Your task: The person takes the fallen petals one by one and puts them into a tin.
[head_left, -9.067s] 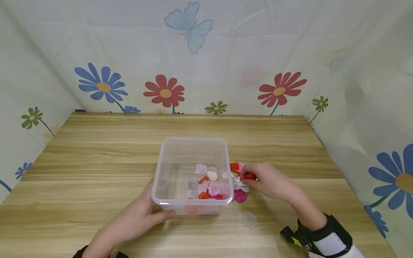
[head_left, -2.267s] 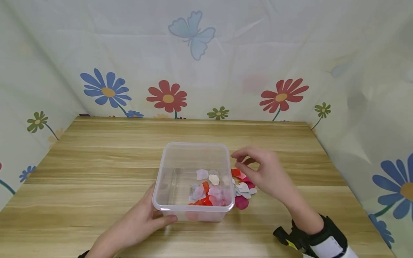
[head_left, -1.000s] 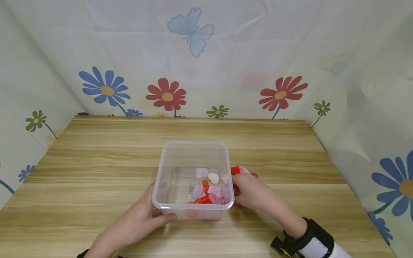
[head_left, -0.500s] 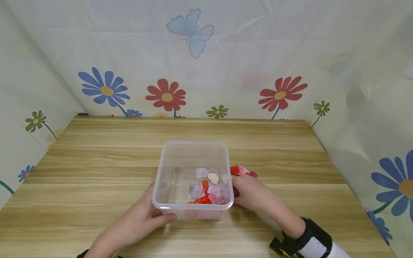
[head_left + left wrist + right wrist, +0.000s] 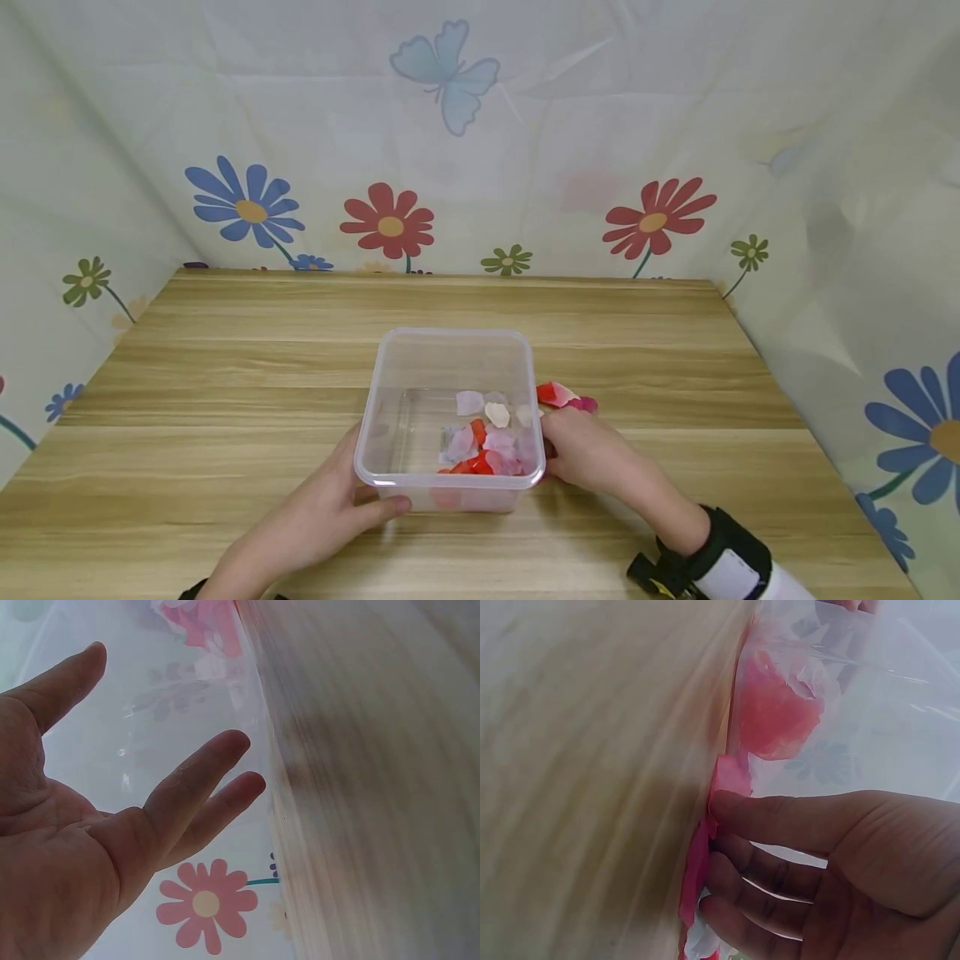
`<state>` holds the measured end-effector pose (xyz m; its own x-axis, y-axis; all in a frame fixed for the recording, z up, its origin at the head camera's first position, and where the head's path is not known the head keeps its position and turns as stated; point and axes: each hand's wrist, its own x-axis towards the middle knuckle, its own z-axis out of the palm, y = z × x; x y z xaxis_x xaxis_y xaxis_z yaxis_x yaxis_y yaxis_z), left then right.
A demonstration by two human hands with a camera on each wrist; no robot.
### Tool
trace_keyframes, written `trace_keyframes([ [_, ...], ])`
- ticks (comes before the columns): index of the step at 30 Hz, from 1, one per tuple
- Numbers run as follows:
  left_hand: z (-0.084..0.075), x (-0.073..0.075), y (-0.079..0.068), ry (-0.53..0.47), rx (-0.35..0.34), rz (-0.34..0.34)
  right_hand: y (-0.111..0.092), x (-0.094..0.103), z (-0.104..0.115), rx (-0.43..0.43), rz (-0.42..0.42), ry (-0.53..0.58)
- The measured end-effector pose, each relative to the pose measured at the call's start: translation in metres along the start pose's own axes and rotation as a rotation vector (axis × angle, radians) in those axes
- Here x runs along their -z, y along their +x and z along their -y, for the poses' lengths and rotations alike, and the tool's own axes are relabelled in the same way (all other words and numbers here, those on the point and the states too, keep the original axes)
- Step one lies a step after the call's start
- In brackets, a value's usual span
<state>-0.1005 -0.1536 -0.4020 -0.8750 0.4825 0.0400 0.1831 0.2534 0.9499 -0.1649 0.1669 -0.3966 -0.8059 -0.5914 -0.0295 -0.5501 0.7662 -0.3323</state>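
A clear plastic box (image 5: 450, 492) stands in the middle of the table, with white, pink and red petals (image 5: 480, 462) lying mostly in its right half. My left hand (image 5: 322, 517) steadies the box at its left front, thumb along the front wall; in the left wrist view its fingers (image 5: 199, 776) spread out straight by the wall. Low beside the right wall, my right hand (image 5: 588, 446) pinches a pink petal (image 5: 730, 776) between thumb and curled fingers. A darker magenta petal (image 5: 695, 874) and a white one (image 5: 701, 937) lie against those fingertips.
Red and pink petals (image 5: 555, 394) and a magenta petal (image 5: 583, 405) lie on the wooden table (image 5: 225, 375) just behind my right hand. A flower-printed cloth (image 5: 525, 125) hangs around the back and sides of the table.
My right hand, raised beside the box's rim with fingers apart 2.3 seconds ago, has come down into the petal pile. More red shows in the box than 9.1 seconds ago. The left hand stays put.
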Motion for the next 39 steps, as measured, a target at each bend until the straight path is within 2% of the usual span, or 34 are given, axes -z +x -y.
trace_keyframes([
  [9,-0.001,0.0,0.0,0.01,0.007,-0.007,-0.002,0.007,-0.001,0.041,-0.057,-0.026],
  [18,-0.001,0.0,0.0,0.014,0.011,-0.008,-0.004,0.02,-0.002,0.019,-0.065,0.147],
  [21,-0.001,0.0,0.0,0.013,0.01,-0.007,-0.005,0.024,-0.002,0.021,-0.092,0.189],
  [25,-0.001,0.0,0.0,0.006,0.011,-0.004,-0.007,0.031,0.0,0.029,-0.195,0.193],
  [29,-0.001,0.0,0.0,0.003,0.006,-0.005,-0.009,0.04,0.004,0.017,-0.352,0.242],
  [34,0.0,0.0,0.0,0.003,0.001,-0.005,-0.013,0.049,0.01,0.069,-0.554,0.284],
  [39,0.0,0.0,0.0,0.017,0.001,-0.009,-0.016,0.052,0.017,0.113,-0.678,0.305],
])
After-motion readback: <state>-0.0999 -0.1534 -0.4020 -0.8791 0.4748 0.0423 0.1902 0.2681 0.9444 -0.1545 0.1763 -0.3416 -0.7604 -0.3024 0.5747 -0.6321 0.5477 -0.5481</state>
